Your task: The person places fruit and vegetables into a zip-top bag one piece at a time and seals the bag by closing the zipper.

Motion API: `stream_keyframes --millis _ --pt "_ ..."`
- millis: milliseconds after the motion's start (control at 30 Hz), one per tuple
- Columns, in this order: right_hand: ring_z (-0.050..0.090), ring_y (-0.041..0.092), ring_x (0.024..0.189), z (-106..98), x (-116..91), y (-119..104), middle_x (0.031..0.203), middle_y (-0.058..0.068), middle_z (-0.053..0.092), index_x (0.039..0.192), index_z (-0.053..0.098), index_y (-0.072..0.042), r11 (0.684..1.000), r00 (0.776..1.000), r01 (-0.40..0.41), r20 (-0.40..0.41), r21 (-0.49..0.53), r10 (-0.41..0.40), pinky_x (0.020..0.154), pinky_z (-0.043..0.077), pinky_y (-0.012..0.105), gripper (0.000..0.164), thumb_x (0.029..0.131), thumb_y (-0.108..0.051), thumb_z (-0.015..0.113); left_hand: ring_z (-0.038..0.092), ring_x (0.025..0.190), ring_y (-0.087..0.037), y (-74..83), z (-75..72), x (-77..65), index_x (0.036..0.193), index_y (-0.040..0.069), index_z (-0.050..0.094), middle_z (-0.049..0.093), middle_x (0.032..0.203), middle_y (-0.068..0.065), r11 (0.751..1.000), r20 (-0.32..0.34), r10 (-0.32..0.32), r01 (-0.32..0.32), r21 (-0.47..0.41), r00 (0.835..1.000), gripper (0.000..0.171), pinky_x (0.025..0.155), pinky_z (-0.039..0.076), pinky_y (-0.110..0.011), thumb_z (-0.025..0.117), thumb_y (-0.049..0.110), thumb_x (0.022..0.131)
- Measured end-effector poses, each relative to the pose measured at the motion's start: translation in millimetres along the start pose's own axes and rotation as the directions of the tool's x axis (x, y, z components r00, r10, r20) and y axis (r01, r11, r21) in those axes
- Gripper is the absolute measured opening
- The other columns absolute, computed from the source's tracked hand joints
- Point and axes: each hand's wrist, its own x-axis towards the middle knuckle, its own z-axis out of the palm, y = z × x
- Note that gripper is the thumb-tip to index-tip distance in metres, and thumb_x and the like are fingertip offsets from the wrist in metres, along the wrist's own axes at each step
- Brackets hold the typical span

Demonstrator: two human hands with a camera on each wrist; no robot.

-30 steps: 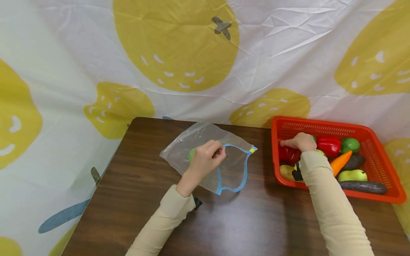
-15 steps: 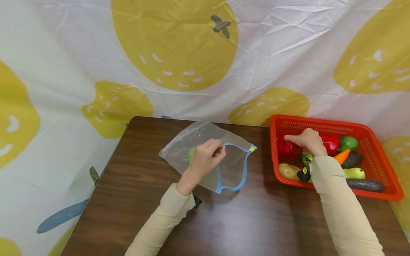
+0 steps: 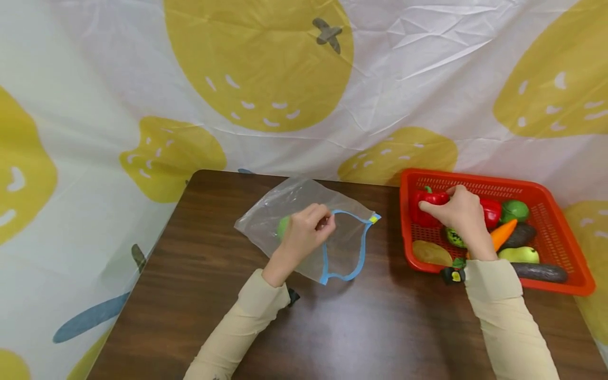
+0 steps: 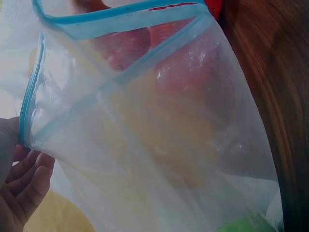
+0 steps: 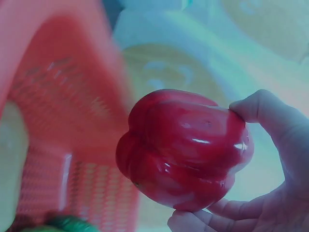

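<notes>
My left hand (image 3: 304, 232) pinches the blue-edged rim of a clear zip bag (image 4: 145, 125), whose mouth gapes toward the right. A green thing (image 4: 246, 225) shows through the plastic near the bag's bottom. Over the left part of a red plastic basket (image 3: 567, 248), my right hand (image 3: 461, 214) grips a red bell pepper (image 5: 186, 150) between thumb and fingers. The pepper's green stem points up and away in the head view. In the right wrist view the thumb lies on one side of it and the fingertips on the other.
Several other pieces fill the basket: another red pepper (image 3: 491, 212), a green round one (image 3: 515, 211), an orange carrot-like piece (image 3: 504, 235), a pear (image 3: 520, 255), a potato-like piece (image 3: 431, 253) and a long dark one (image 3: 541, 272). A fruit-print cloth (image 3: 285, 148) hangs behind the brown table (image 3: 361, 338).
My right hand has taken hold of the red bell pepper and raised it from its place in the basket. The left hand and bag have stayed where they were.
</notes>
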Motion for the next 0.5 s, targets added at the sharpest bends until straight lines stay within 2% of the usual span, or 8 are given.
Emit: stream_keyframes --millis 33,67,267,400,500 --pt "0.050 0.041 0.091 -0.7 -5.1 -3.5 0.104 0.030 0.053 0.115 0.045 0.012 1.000 1.000 0.009 -0.008 0.010 -0.009 0.074 0.047 0.050 0.075 0.078 -0.051 0.065 0.045 0.051 -0.009 -0.1 0.2 0.1 0.067 0.005 0.053 0.049 0.060 -0.003 1.000 -0.002 -0.001 0.001 0.001 1.000 0.014 0.046 0.038 -0.017 0.061 -0.003 0.076" --pt "0.049 0.042 0.092 -1.5 -10.4 -7.2 0.106 0.030 0.053 0.117 0.044 0.011 1.000 1.000 0.023 -0.016 0.020 -0.023 0.076 0.046 0.051 0.075 0.079 -0.050 0.065 0.045 0.051 -0.009 -0.5 0.4 0.0 0.067 0.005 0.053 0.049 0.060 -0.003 1.000 -0.003 -0.001 0.001 0.000 1.000 0.014 0.046 0.038 -0.017 0.061 -0.003 0.076" --pt "0.053 0.035 0.087 1.5 -48.6 -30.6 0.098 0.024 0.059 0.115 0.047 0.006 0.985 0.990 0.139 -0.041 0.098 -0.135 0.069 0.047 0.041 0.065 0.079 -0.043 0.069 0.046 0.052 -0.010 -0.3 0.3 0.6 0.068 0.005 0.054 0.050 0.060 -0.003 1.000 0.000 -0.018 0.018 -0.005 1.000 0.013 0.047 0.039 -0.017 0.061 -0.003 0.076" --pt "0.058 0.029 0.083 15.0 -72.6 -45.7 0.094 0.019 0.063 0.113 0.051 0.003 0.961 0.975 0.223 -0.030 0.166 -0.221 0.067 0.047 0.035 0.058 0.076 -0.035 0.073 0.047 0.052 -0.010 -0.3 0.6 1.1 0.069 0.005 0.054 0.051 0.061 -0.003 1.000 0.001 -0.026 0.026 -0.003 1.000 0.013 0.047 0.040 -0.017 0.061 -0.003 0.076" --pt "0.059 0.027 0.081 32.8 -83.5 -55.6 0.092 0.015 0.064 0.111 0.053 0.001 0.936 0.959 0.275 0.006 0.221 -0.284 0.065 0.048 0.033 0.054 0.073 -0.030 0.076 0.048 0.053 -0.010 -0.1 0.8 1.9 0.069 0.005 0.054 0.051 0.061 -0.003 1.000 0.002 -0.026 0.026 -0.002 1.000 0.013 0.048 0.041 -0.016 0.062 -0.003 0.076"
